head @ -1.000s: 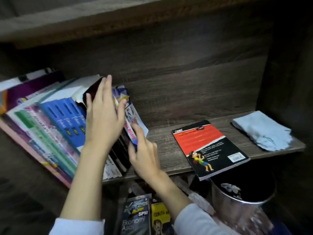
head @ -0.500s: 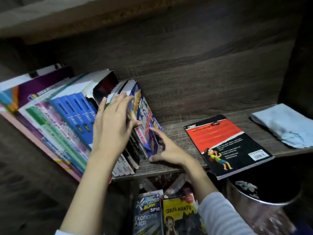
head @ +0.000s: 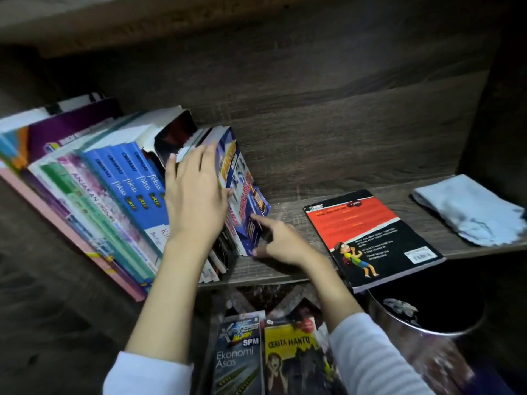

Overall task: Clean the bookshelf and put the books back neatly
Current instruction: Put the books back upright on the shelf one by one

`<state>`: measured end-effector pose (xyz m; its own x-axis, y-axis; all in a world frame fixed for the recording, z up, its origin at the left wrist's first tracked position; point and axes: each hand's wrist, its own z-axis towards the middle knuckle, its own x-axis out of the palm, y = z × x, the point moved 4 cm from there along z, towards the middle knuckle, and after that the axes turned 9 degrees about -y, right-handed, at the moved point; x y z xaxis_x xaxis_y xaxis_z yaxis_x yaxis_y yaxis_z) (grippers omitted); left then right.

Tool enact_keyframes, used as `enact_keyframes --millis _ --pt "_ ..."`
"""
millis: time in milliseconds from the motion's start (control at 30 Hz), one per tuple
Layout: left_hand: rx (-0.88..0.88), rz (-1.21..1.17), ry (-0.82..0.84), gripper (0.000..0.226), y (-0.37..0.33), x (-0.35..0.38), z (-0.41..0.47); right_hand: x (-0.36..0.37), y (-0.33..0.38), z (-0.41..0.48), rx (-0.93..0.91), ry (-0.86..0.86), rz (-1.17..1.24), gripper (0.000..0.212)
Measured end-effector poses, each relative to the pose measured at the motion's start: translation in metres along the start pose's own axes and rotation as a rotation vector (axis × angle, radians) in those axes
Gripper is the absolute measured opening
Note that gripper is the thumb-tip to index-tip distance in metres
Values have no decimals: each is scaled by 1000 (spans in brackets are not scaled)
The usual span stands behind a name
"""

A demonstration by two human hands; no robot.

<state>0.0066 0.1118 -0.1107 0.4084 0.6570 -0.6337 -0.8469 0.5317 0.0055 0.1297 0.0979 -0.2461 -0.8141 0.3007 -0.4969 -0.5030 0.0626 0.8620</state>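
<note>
A row of books leans leftward on the dark wooden shelf. My left hand lies flat with straight fingers against the spines at the row's right end. The outermost book there is blue with yellow lettering. My right hand touches that book's lower cover and bottom corner with forefinger and thumb spread. A red and black paperback lies flat on the shelf to the right, overhanging the front edge. A pale blue cloth lies folded at the shelf's far right.
A round metal bin stands below the shelf at right. Two books, a grey one and a yellow one, sit on the lower level under my arms. The shelf's side wall rises at the right.
My left hand slid down from the book tops to the spines at the row's end. My right hand dropped from the blue book's edge to its lower corner. The blue book stands straighter.
</note>
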Motion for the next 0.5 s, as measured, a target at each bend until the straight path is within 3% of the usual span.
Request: enact_keyframes --millis 133,200,267,300,367,500 --pt "-85 -173 -102 60 -19 -13 -6 -56 14 -12 -42 -299 -63 43" --pt "-139 -284 -268 44 -37 -23 -16 -85 11 -19 -6 -454 -158 35" --pt "-245 -375 -326 35 -59 -26 -28 -114 0 -32 87 -583 -311 32" --pt "-304 -415 -259 32 -68 -21 -34 -125 -8 -38 161 -622 -401 32" --pt "-418 -473 27 29 -87 2 -48 -147 -29 -56 366 -629 -517 40" --pt "-544 -472 564 28 -107 49 -81 -158 -63 -86 651 -479 -511 71"
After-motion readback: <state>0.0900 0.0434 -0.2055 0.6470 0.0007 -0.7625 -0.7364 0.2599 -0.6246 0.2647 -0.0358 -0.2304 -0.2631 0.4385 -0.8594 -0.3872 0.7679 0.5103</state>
